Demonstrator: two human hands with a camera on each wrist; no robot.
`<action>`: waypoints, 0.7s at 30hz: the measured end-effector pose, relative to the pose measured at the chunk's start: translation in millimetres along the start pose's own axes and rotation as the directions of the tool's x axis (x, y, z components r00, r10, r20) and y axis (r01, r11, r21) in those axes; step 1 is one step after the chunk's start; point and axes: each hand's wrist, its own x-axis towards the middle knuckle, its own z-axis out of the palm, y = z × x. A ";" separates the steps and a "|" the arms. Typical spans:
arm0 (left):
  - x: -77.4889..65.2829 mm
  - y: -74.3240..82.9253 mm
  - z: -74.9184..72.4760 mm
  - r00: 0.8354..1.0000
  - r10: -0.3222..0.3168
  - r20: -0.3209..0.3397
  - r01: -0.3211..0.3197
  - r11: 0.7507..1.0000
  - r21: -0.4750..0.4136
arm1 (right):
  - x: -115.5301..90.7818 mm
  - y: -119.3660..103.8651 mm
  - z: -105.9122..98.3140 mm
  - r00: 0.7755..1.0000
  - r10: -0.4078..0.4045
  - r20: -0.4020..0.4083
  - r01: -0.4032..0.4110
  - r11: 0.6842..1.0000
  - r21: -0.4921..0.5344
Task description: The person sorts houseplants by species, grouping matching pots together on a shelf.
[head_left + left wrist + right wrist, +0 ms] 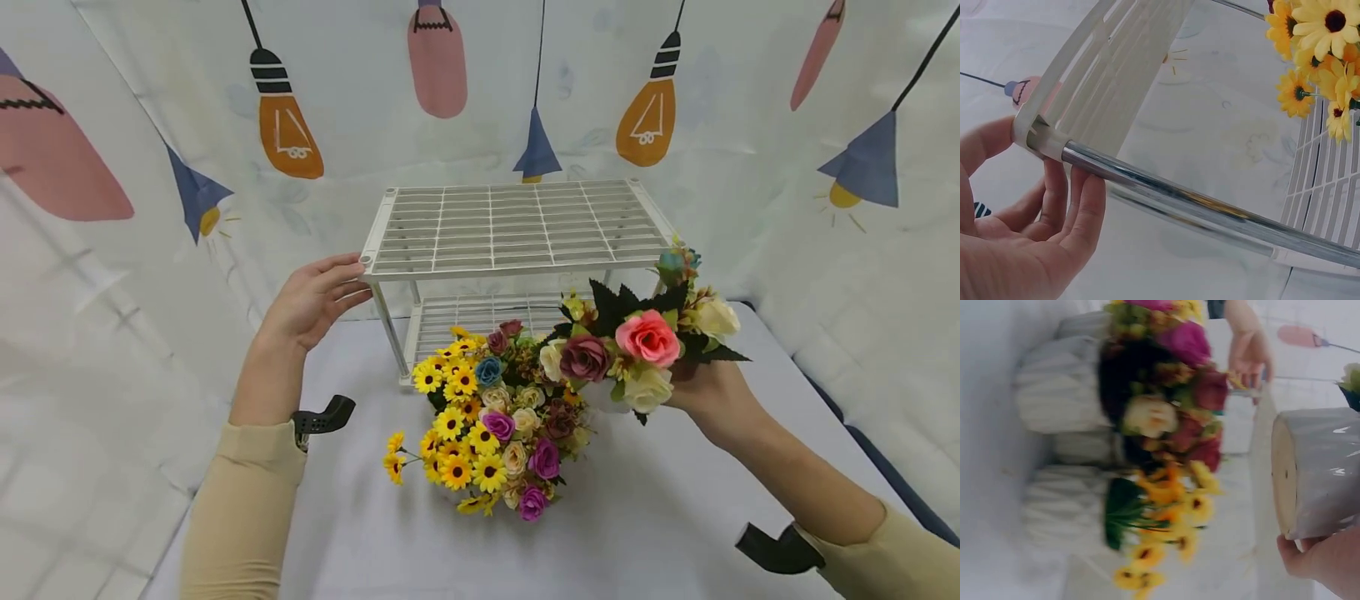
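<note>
My left hand point(315, 298) grips the front left corner of a white two-tier rack point(457, 275). In the left wrist view the thumb lies on the corner's upper side and the fingers bear on the chrome leg point(1179, 195) below. My right hand point(708, 398) holds up a potted artificial flower arrangement point(648, 337) with pink, cream and dark mauve roses, near the rack's front right corner. Its glossy pale pot point(1329, 475) shows a bare base in the right wrist view, with thumb and fingers round the lower edge.
Several more potted artificial flowers point(487, 417), yellow daisies and mixed roses, stand bunched on the white table point(360, 517) before the rack. Their ridged white pots point(1060, 387) stand close together in the right wrist view. Behind the rack hangs a printed curtain point(480, 142).
</note>
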 end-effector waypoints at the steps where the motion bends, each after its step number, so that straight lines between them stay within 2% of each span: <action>1: 0.1 1.2 0.2 1.000 -0.005 0.002 0.005 1.000 0.009 | 6.3 -3.2 1.2 1.000 -0.007 0.002 0.007 1.000 0.015; 10: -0.2 10.2 -1.0 0.999 -0.032 0.001 0.032 0.999 0.013 | 77.2 -27.8 17.2 0.999 -0.038 0.033 0.036 0.998 0.060; 14: -0.6 11.5 -0.8 0.999 -0.054 -0.005 0.054 0.998 0.037 | 105.4 -30.0 22.2 0.999 -0.034 -0.001 0.034 0.998 0.059; 18: -0.2 11.7 -1.6 0.999 -0.053 -0.009 0.054 0.997 0.055 | 131.1 -28.1 28.9 0.996 0.051 -0.069 -0.052 0.999 -0.013; 21: -0.1 11.6 -2.7 0.999 -0.053 -0.006 0.053 0.998 0.035 | 150.3 -23.9 36.9 0.983 0.143 -0.115 -0.148 0.988 -0.036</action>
